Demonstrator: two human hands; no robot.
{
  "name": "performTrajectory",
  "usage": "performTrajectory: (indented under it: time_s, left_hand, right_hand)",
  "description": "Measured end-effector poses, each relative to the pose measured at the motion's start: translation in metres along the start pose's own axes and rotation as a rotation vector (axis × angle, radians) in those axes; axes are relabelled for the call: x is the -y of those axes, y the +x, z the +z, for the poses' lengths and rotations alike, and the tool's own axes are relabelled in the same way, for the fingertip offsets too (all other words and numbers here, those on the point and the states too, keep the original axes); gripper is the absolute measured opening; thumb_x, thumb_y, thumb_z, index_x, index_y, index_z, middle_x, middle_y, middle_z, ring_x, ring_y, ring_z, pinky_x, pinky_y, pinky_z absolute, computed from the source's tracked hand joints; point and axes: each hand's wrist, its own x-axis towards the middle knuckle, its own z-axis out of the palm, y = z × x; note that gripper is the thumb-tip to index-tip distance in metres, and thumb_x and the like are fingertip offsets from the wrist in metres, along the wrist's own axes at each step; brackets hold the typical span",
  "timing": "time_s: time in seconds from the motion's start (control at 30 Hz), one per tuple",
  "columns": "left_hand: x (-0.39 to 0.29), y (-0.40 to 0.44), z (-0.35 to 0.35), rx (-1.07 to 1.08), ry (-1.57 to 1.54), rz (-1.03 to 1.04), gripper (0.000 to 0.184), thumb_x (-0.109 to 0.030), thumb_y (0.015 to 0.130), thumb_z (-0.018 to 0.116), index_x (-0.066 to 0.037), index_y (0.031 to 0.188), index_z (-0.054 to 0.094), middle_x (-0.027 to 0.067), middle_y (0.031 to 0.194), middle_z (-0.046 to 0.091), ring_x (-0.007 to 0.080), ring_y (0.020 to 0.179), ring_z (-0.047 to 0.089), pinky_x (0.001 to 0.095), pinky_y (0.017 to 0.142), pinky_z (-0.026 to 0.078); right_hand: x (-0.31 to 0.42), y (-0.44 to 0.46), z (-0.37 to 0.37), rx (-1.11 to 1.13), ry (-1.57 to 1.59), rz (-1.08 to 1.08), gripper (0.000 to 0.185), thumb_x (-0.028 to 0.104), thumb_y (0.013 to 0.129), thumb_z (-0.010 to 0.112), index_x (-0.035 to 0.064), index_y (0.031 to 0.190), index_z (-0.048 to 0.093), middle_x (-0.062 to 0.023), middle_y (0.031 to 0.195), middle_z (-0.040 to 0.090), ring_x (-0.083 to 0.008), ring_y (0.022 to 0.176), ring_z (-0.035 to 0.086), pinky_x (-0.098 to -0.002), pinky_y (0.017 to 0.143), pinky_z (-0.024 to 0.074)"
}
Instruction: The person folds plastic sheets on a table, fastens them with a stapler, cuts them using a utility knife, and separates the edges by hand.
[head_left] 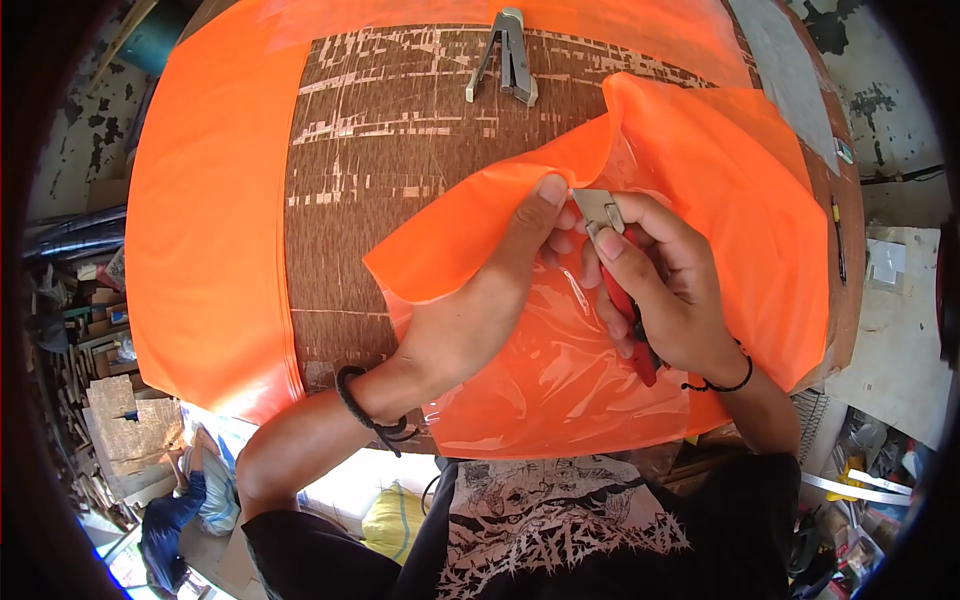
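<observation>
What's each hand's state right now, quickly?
Left hand: closed, pinching the orange sheet by its edge.
Right hand: closed, holding the red-handled cutter.

Bright light glares off the clear plastic (545, 395) (edges bowed, corners black).

A red utility knife (621, 292) tilts at the raised fold of an orange plastic sheet (745, 215) rumpled over the tabletop (370, 170).

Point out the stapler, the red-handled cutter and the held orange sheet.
Stapler (514, 57), head view: on its body.
Red-handled cutter (621, 296), head view: on its handle.
Held orange sheet (748, 225), head view: on its right part.
</observation>
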Motion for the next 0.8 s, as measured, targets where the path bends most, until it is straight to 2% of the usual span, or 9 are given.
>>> performTrajectory:
  time_s: [0.27, 0.33, 0.37, 0.43, 0.53, 0.67, 0.8]
  left_hand:
    - [0.000, 0.000, 0.000, -0.003, -0.006, -0.034, 0.023, -0.020, 0.102, 0.050, 0.000, 0.100, 0.060, 0.0054, 0.088, 0.062, 0.0134, 0.081, 0.057, 0.0282, 0.077, 0.047]
    - [-0.001, 0.001, -0.002, 0.009, 0.007, -0.028, 0.022, -0.019, 0.102, 0.050, 0.000, 0.099, 0.060, 0.0055, 0.088, 0.062, 0.0136, 0.081, 0.057, 0.0283, 0.077, 0.047]
    - [-0.001, 0.001, -0.002, 0.022, 0.022, -0.022, 0.022, -0.019, 0.102, 0.050, 0.001, 0.099, 0.060, 0.0056, 0.087, 0.061, 0.0139, 0.081, 0.057, 0.0284, 0.076, 0.047]
    - [0.001, 0.001, -0.002, 0.013, 0.018, -0.007, 0.022, -0.018, 0.102, 0.050, 0.001, 0.099, 0.060, 0.0058, 0.087, 0.061, 0.0140, 0.081, 0.057, 0.0287, 0.076, 0.047]
    - [0.002, 0.002, -0.001, 0.006, 0.011, 0.015, 0.022, -0.018, 0.102, 0.050, 0.001, 0.098, 0.060, 0.0060, 0.086, 0.061, 0.0141, 0.081, 0.057, 0.0290, 0.076, 0.047]
    - [0.001, 0.003, -0.001, 0.015, 0.001, 0.024, 0.022, -0.018, 0.102, 0.049, 0.001, 0.099, 0.059, 0.0061, 0.087, 0.061, 0.0140, 0.080, 0.057, 0.0293, 0.077, 0.047]
    - [0.001, 0.002, -0.002, 0.016, 0.038, 0.000, 0.023, -0.020, 0.102, 0.049, 0.001, 0.100, 0.060, 0.0057, 0.088, 0.061, 0.0137, 0.081, 0.057, 0.0288, 0.076, 0.047]
  right_hand:
    - [0.004, -0.002, 0.002, -0.055, -0.091, -0.031, 0.025, 0.011, 0.101, 0.049, -0.0034, 0.120, 0.055, -0.0021, 0.070, 0.056, -0.0034, 0.045, 0.048, -0.0198, 0.040, 0.0371]
    - [0.012, -0.002, 0.002, -0.061, -0.222, -0.024, 0.024, 0.010, 0.099, 0.052, -0.0037, 0.118, 0.057, -0.0023, 0.068, 0.057, -0.0045, 0.049, 0.049, -0.0214, 0.045, 0.0395]
    - [0.011, -0.002, 0.001, -0.060, -0.223, -0.023, 0.024, 0.010, 0.099, 0.052, -0.0037, 0.118, 0.057, -0.0023, 0.068, 0.057, -0.0045, 0.049, 0.049, -0.0214, 0.045, 0.0395]
    - [0.008, -0.001, 0.000, -0.071, -0.428, -0.155, 0.026, 0.013, 0.100, 0.050, -0.0022, 0.119, 0.058, -0.0021, 0.073, 0.060, -0.0030, 0.046, 0.048, -0.0198, 0.042, 0.0379]
    - [0.007, -0.002, -0.002, -0.088, -0.534, -0.196, 0.025, 0.013, 0.100, 0.051, -0.0017, 0.119, 0.059, -0.0023, 0.074, 0.061, -0.0029, 0.046, 0.048, -0.0199, 0.042, 0.0377]
    - [0.011, -0.002, -0.003, -0.067, -0.549, -0.160, 0.025, 0.013, 0.100, 0.050, -0.0017, 0.118, 0.058, -0.0022, 0.075, 0.061, -0.0031, 0.046, 0.049, -0.0205, 0.042, 0.0391]
    - [0.014, -0.001, -0.006, -0.018, -0.262, 0.012, 0.025, 0.015, 0.101, 0.049, -0.0011, 0.119, 0.056, -0.0040, 0.077, 0.061, -0.0049, 0.046, 0.050, -0.0205, 0.041, 0.0403]
